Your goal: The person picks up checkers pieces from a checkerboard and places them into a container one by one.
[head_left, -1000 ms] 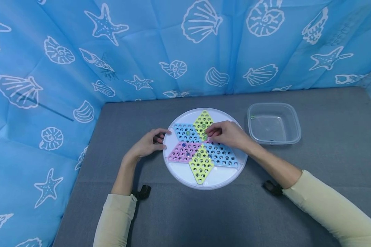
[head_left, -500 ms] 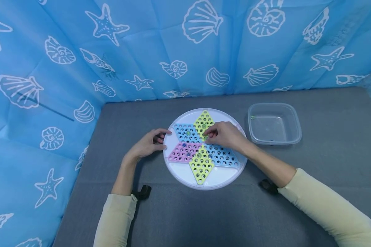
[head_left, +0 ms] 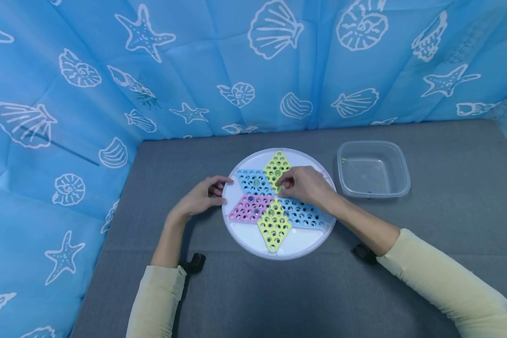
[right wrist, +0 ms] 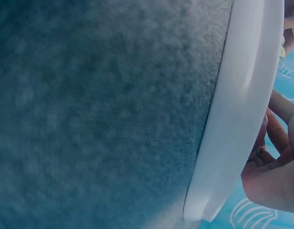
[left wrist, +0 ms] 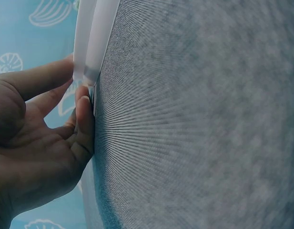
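Observation:
A round white Chinese checkers board (head_left: 241,230) with a star of pink, blue and yellow perforated sections lies on the table. My right hand (head_left: 308,185) is over the upper yellow section, thumb and index fingertips pinching at a green marble (head_left: 280,188). My left hand (head_left: 199,195) touches the board's left rim with its fingertips; in the left wrist view the fingers (left wrist: 46,78) meet the white rim (left wrist: 92,43). Other marbles sit in holes, among them a blue marble (head_left: 251,199) and a green marble (head_left: 257,182). The rim (right wrist: 242,105) hides my right fingertips in the right wrist view.
A clear plastic container (head_left: 373,169) stands right of the board, with a small green thing (head_left: 344,160) at its left side. Grey cloth covers the table (head_left: 279,300). A blue curtain (head_left: 211,51) with shell prints hangs behind it.
My right hand has shifted slightly left, its fingertips now closing in around the green marble. The left hand stays at the rim.

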A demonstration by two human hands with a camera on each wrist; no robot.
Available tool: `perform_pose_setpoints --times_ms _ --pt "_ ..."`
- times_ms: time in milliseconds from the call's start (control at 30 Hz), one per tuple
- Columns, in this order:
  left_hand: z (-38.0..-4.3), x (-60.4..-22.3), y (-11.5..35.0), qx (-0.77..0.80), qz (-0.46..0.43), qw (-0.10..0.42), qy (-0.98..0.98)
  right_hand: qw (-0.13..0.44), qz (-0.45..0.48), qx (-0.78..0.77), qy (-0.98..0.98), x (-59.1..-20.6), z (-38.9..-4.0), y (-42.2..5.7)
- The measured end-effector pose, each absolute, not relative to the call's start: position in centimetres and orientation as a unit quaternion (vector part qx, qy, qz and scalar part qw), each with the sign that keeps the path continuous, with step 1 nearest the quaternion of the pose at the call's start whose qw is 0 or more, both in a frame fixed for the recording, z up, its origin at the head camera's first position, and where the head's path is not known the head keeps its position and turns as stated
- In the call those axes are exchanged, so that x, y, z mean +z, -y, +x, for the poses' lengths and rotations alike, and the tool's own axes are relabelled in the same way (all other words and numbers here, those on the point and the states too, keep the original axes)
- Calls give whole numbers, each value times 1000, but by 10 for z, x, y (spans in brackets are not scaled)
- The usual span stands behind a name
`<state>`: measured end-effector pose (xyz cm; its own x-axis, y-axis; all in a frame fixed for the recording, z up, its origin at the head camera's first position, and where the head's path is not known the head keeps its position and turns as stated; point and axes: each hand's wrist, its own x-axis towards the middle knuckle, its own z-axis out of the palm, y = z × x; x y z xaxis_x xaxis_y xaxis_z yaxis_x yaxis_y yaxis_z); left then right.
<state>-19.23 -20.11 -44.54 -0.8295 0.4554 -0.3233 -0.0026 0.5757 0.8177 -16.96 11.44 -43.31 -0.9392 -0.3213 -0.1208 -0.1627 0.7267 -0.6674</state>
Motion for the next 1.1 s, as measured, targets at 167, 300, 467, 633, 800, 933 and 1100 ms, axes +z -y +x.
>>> perform_pose_setpoints --times_ms 167,300,467,633,800,933,1100 --pt "-192 -446 202 439 136 254 -851 107 -143 -347 -921 -434 -170 -116" --pt "-192 -446 201 443 140 253 -849 108 -147 -352 -918 -434 -171 -118" --pt "-193 -446 200 446 145 253 -846 127 -132 -375 -909 -433 -170 -122" --pt "-193 -447 201 449 142 259 -843 143 -111 -407 -896 -430 -169 -122" --pt "-191 -438 198 446 134 272 -842 126 -122 -404 -898 -430 -166 -124" --pt "-185 -419 191 445 134 277 -841 113 -127 -409 -896 -432 -165 -125" --pt "-181 -409 189 450 140 273 -839 113 -130 -427 -888 -432 -165 -127"
